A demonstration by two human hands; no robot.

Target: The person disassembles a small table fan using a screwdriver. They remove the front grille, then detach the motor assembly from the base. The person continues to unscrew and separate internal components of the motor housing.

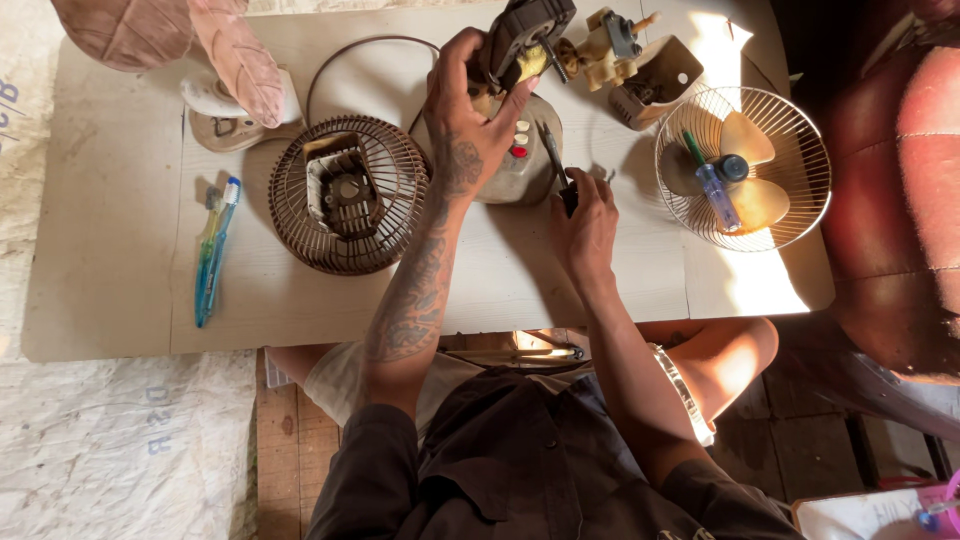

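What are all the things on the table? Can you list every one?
fan motor: one, dark, top middle, gripped by the left hand
fan base: one, beige with buttons, centre
rear grille: one, brown, left of centre
front grille with blade: one, pale wire, gold blade, right
screwdriver: one, blue handle, inside front grille
toothbrushes: two, blue-green, left
board: one, pale, under everything
left hand: on the motor
right hand: holds a dark tool
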